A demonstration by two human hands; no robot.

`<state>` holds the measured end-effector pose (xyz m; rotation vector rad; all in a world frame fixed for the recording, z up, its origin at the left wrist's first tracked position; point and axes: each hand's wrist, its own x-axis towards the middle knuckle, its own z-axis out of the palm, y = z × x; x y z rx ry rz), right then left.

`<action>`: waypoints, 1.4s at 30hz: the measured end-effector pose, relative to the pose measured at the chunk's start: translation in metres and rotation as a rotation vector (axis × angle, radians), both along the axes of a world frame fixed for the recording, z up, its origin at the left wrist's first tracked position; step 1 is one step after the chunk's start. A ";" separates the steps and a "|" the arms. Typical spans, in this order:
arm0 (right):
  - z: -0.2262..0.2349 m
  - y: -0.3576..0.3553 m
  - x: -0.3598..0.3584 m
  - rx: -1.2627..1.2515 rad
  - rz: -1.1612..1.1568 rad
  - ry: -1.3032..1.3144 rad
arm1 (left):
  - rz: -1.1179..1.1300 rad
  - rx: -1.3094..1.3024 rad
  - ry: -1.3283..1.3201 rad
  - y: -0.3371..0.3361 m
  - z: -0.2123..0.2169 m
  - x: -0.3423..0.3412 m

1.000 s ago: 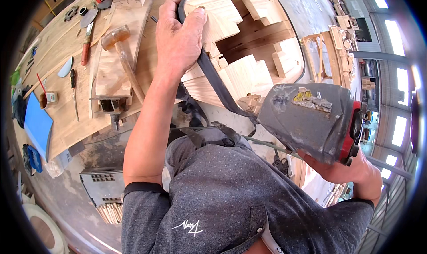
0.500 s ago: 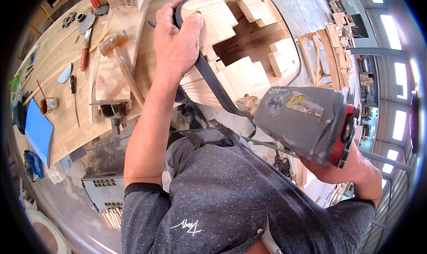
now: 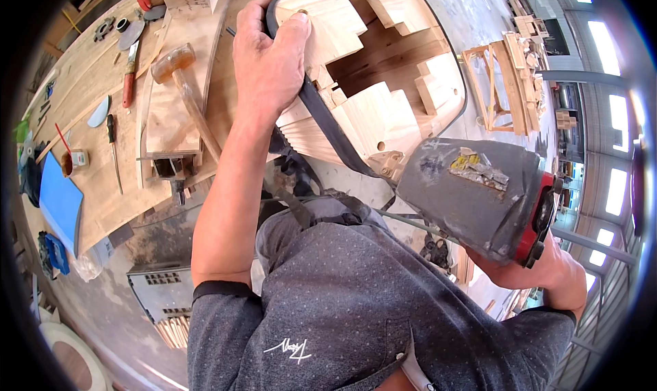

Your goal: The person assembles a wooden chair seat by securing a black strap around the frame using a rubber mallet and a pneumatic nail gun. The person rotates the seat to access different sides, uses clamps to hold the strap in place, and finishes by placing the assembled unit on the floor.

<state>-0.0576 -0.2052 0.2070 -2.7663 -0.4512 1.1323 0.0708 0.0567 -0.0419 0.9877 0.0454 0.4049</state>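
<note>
Workshop, tan wooden worktop (image 3: 99, 185) at L.
Pale hollow wooden piece (image 3: 383, 114) top centre; L hand (image 3: 270, 66), grip pinching its black edge strip (image 3: 322, 117), prob. steadies it vs. grey-red tool (image 3: 472, 196) at lower corner; R hand (image 3: 512, 273) under tool, grip hidden, can't tell.

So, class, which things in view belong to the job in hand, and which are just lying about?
In use:
- grey power tool, in the right hand
- wooden block with a stepped opening, under the left hand
- black band along the block's edge

Lying about, to the left:
- mallet
- screwdriver
- red-handled blade
- blue sheet
</note>
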 end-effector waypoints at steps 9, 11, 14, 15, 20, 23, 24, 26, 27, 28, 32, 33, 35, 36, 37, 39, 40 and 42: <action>0.001 0.004 0.007 0.133 0.079 -0.072 | 0.060 0.068 0.013 -0.002 0.000 0.001; -0.003 0.002 0.006 0.146 0.174 -0.136 | 0.105 0.149 0.028 -0.002 0.000 0.003; -0.005 -0.003 0.000 0.165 0.102 -0.169 | 0.111 0.170 0.016 0.000 -0.002 0.006; -0.003 -0.006 -0.002 0.142 0.129 -0.191 | 0.089 0.126 0.017 0.000 0.000 0.003; -0.005 -0.018 -0.012 0.196 -0.068 -0.193 | 0.094 0.110 -0.004 0.000 -0.004 0.005; -0.008 -0.021 -0.010 0.221 -0.065 -0.180 | 0.063 0.040 0.017 -0.003 0.006 -0.002; -0.008 -0.020 -0.009 0.220 -0.052 -0.176 | 0.063 0.039 0.017 -0.004 0.007 -0.002; -0.008 -0.019 -0.007 0.219 -0.023 -0.170 | 0.066 0.033 0.018 -0.003 0.006 -0.002; -0.007 -0.018 -0.007 0.211 -0.041 -0.162 | 0.054 0.026 0.040 -0.003 0.008 -0.003; -0.007 -0.019 -0.007 0.204 -0.062 -0.151 | 0.055 0.034 0.034 -0.003 0.008 -0.002; -0.006 -0.023 -0.005 0.173 -0.111 -0.106 | 0.055 0.042 0.014 -0.002 0.007 -0.002; -0.005 -0.025 -0.006 0.159 -0.099 -0.097 | 0.050 0.037 0.009 -0.002 0.007 -0.002; -0.005 -0.026 -0.007 0.156 -0.096 -0.092 | 0.051 0.052 0.002 -0.003 0.007 -0.003; -0.006 -0.025 -0.007 0.167 -0.104 -0.095 | 0.054 0.060 -0.001 -0.003 0.008 -0.003; -0.006 -0.024 -0.007 0.178 -0.102 -0.105 | 0.042 0.053 -0.005 -0.003 0.008 -0.002; -0.007 -0.023 -0.005 0.199 -0.087 -0.126 | 0.020 0.038 -0.002 -0.001 0.008 -0.002; -0.007 -0.023 -0.005 0.203 -0.072 -0.140 | 0.024 0.045 0.000 -0.002 0.007 -0.004; -0.009 -0.023 -0.003 0.209 -0.035 -0.185 | 0.039 0.073 -0.020 -0.002 0.010 -0.004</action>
